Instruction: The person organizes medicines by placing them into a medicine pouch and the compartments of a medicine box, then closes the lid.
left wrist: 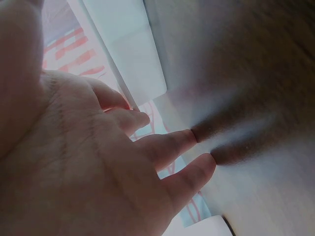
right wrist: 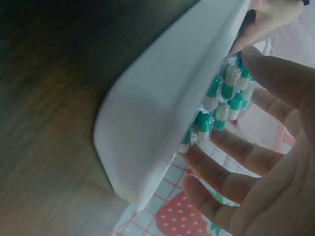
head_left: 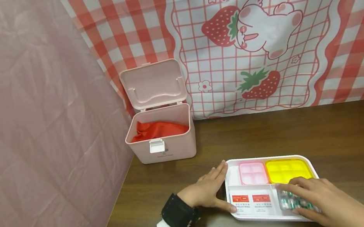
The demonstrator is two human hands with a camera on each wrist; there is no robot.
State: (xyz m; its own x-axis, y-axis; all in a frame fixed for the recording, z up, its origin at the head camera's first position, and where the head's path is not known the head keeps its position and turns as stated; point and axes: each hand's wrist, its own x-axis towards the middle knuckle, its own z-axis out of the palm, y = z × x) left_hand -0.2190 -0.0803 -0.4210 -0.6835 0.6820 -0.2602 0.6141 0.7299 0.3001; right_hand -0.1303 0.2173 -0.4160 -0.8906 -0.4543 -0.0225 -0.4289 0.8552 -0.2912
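Note:
A white divided tray (head_left: 234, 176) lies on the table. My left hand (head_left: 208, 192) rests along its left edge, fingers extended and thumb spread near the front corner. My right hand (head_left: 321, 196) reaches over the front right compartment. There its thumb and fingertips grip a blister pack (right wrist: 229, 88) of green and white capsules by opposite edges. Part of the pack is hidden under the hand in the head view. A small pink case (head_left: 253, 173) and a yellow case (head_left: 288, 170) sit in the back of the tray. Flat white packets (head_left: 252, 207) with red labels fill the front left compartment.
Behind and left of the tray stands a pink box (head_left: 173, 150), lid raised, with red cloth (head_left: 159, 129) inside. A strawberry-print curtain (head_left: 245, 41) hangs at the table's back edge. Pink fabric (head_left: 29, 132) borders the left side.

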